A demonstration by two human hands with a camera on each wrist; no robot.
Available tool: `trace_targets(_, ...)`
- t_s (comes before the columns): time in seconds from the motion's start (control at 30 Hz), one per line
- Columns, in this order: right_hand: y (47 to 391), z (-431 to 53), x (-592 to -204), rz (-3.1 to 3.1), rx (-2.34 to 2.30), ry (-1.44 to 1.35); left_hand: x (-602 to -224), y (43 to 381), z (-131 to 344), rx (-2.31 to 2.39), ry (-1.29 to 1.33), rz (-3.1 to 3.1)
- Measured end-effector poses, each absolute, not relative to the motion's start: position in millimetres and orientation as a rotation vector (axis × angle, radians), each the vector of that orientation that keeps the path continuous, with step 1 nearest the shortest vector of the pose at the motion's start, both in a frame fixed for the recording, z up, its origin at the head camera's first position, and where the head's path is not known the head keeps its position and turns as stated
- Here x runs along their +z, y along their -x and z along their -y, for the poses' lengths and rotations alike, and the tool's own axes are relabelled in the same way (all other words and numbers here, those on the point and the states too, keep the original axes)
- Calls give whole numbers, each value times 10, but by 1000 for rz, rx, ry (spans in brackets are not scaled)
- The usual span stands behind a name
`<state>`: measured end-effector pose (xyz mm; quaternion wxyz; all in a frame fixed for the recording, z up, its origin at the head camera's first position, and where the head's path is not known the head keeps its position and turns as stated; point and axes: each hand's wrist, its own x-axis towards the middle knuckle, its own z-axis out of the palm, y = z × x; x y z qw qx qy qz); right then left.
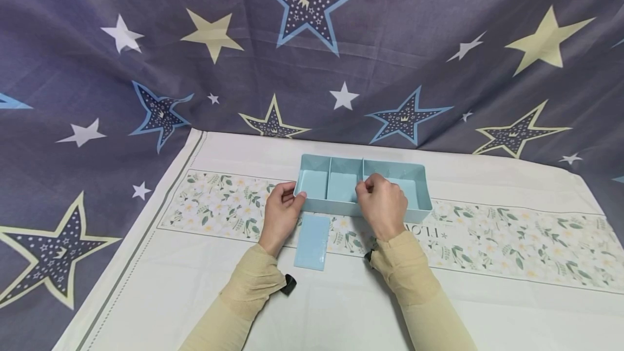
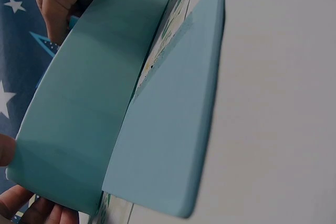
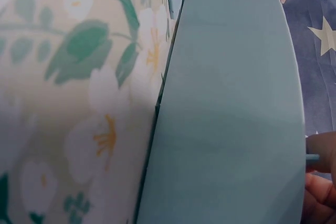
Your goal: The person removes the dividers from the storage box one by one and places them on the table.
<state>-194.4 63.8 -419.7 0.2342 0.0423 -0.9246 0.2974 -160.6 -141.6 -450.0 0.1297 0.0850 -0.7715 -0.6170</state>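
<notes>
A pale blue-green box [image 1: 322, 206] with three compartments stands on the table, its long side facing me. My left hand [image 1: 280, 218] grips its left end, thumb at the front corner of the rim and fingers around the outside. Over the front rim reaches my right hand [image 1: 384, 207], pinching the edge of the right-hand divider [image 3: 313, 157] between thumb and finger. The other divider [image 1: 329, 177] stands upright between the left and middle compartments. Just in front of the box a flat light-blue rectangular panel [image 1: 312, 242] lies near my left hand.
Under the box runs a floral printed strip [image 1: 507, 237] on a white tablecloth [image 1: 351, 307]. A dark star-patterned cloth [image 1: 312, 69] hangs behind the table and along the left side. Black straps [image 1: 288, 284] show at the wrists.
</notes>
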Motion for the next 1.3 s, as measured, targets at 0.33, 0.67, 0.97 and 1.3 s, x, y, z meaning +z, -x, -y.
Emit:
trace_targets(0.33,1943,-624,-4191,2479,808,-135,-4502,1605,1427,-1802,-257,2241)
trace_targets(0.67,1932,-634,-4168,2441,805,-158,-4513,1596,1433,-1815,-251,2229)
trace_targets(0.97,1920,-650,-4144,2425,812,-160,-4518,1599,1432,-1812,-242,2232)
trace_targets(1.3,1938,-669,-4116,2377,829,-154,-4515,1615,1428,-1811,-240,2236)
